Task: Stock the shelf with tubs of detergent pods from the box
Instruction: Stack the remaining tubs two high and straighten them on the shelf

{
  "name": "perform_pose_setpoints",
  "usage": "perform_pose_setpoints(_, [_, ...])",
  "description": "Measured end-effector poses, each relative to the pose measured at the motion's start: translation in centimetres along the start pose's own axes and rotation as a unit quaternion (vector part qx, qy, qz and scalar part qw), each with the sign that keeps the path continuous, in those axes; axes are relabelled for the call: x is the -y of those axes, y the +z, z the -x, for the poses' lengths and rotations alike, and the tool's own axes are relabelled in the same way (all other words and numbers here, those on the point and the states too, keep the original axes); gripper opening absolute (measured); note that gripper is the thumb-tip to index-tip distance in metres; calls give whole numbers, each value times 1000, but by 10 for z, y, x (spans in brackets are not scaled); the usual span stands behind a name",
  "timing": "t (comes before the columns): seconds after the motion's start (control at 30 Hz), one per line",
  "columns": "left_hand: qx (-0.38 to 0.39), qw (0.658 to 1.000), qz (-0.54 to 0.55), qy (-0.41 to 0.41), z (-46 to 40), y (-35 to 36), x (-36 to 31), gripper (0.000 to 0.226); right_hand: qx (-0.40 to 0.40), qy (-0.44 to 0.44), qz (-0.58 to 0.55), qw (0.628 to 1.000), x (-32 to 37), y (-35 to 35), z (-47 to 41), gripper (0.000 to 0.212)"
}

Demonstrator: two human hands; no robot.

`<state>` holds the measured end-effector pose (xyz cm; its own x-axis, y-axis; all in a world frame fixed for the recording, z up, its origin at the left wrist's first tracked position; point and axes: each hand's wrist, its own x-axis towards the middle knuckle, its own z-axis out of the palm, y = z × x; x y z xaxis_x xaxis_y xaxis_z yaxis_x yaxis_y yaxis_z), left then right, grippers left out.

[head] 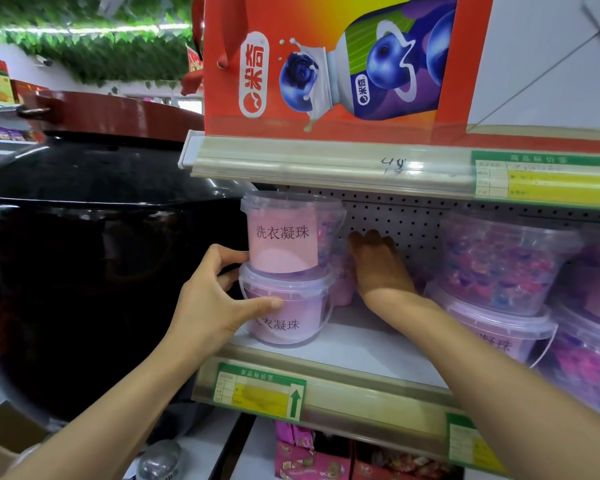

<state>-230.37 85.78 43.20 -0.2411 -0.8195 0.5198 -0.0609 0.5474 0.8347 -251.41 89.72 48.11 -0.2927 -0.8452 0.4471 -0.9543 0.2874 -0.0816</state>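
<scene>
Closest to the camera are two bare forearms reaching up to a shop shelf. The left hand is at the left end, thumb pressed across the front of the bottom tub and fingers curled against the base of the top tub, so it's gripping that two-high stack right where the tubs meet. Both are clear plastic tubs with pink labels printed in Chinese, lids on, the top one sitting square on the lower lid.

The right hand is further in, past the stack, palm facing the back tubs behind it. The fingers look fairly straight, but I can't tell if they're touching anything since it's dim and blurry back there.

Off to the right is another stack of tubs full of purple and pink pods, with more cut off at the edge. Behind it all is a pegboard back panel. On the shelf above stands an orange carton with blueberries on it. Green and yellow price tags are on the shelf edges.
</scene>
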Motion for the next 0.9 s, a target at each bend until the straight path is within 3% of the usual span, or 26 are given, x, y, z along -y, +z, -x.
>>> perform_pose_setpoints(0.5, [-6, 1000, -11, 3, 15, 8, -12, 66, -9, -19, -86, 996, -6, 11, -3, 27])
perform_pose_setpoints(0.73, [-6, 1000, -10, 3, 18, 12, -14, 66, -60, 30, -234, 970, -12, -18, 38, 35])
perform_pose_setpoints(0.9, [0, 1000, -18, 3, 18, 14, -15, 68, 4, 6, -340, 940, -13, -21, 71, 36])
